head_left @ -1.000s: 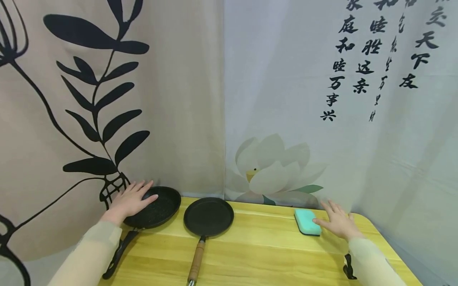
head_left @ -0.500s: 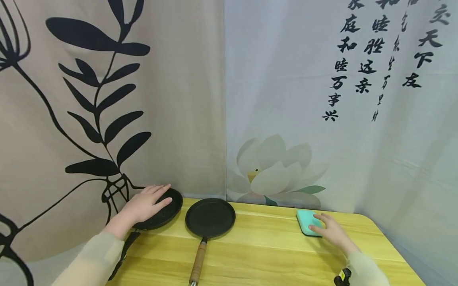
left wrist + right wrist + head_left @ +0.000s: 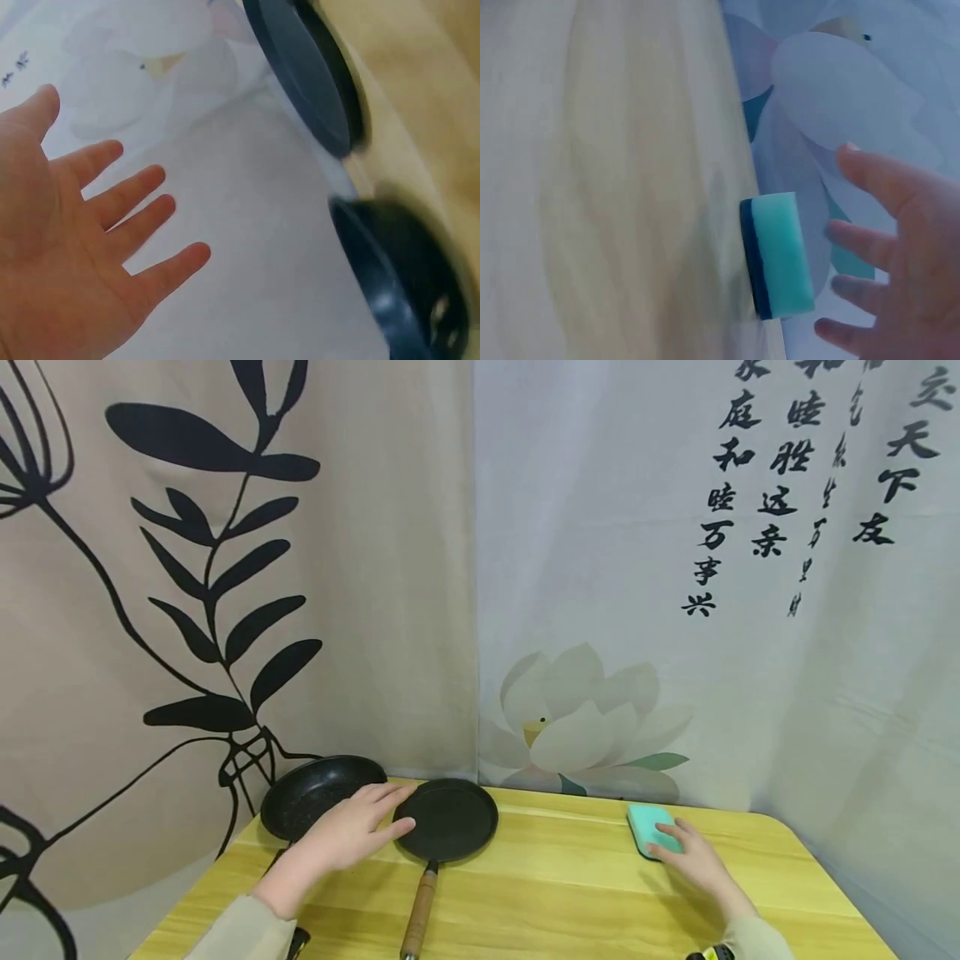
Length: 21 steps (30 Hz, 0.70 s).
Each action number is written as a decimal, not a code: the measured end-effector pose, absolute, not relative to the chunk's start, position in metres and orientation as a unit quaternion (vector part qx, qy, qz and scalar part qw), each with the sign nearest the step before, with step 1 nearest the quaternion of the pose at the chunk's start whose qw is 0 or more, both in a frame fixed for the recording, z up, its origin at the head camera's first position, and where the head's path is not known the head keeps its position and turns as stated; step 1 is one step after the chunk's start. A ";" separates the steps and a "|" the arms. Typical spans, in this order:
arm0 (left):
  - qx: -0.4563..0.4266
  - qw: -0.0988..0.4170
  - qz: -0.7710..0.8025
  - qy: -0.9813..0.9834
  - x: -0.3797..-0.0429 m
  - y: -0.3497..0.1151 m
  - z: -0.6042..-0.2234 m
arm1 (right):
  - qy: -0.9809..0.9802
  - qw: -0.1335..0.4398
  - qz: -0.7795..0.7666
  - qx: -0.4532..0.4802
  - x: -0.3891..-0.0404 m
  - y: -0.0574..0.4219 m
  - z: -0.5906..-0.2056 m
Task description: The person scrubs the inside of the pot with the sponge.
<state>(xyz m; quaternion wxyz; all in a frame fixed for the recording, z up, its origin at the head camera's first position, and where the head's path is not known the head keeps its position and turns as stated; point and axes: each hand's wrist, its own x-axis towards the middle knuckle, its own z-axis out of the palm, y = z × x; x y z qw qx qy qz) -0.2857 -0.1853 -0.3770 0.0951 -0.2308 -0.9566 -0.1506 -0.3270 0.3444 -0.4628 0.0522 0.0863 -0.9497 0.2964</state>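
Observation:
My left hand (image 3: 352, 831), fingers spread and holding nothing, hovers between a deep black frying pan (image 3: 318, 789) and a flat black pan (image 3: 450, 821) with a wooden handle (image 3: 418, 914). In the left wrist view the palm shows bare, apart from both pans. At the right, a turquoise sponge (image 3: 651, 828) with a dark scouring layer lies on the table. My right hand (image 3: 697, 858) is over its right edge with loosely bent fingers. The right wrist view shows a gap between those fingertips and the sponge (image 3: 782, 255).
The wooden table (image 3: 555, 893) has its back edge against a hanging curtain (image 3: 390, 610) printed with leaves, a lotus and characters. The deep pan's handle is mostly hidden behind the left forearm. A black-and-yellow wrist strap (image 3: 712, 953) shows at the right sleeve.
My left hand has moved right, from over the deep pan to beside the flat pan. My right hand has shifted left and closer over the sponge. Pans and sponge stay put.

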 end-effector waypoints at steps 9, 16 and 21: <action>-0.176 0.025 -0.297 -0.938 -0.275 -0.162 -0.407 | -0.946 0.038 0.314 0.073 -0.323 0.339 -0.464; -0.145 -0.020 -0.386 -0.911 -0.276 -0.159 -0.428 | -0.943 0.052 0.323 0.065 -0.327 0.337 -0.474; -0.166 -0.044 -0.418 -0.892 -0.275 -0.161 -0.431 | -0.940 0.052 0.331 0.060 -0.326 0.341 -0.479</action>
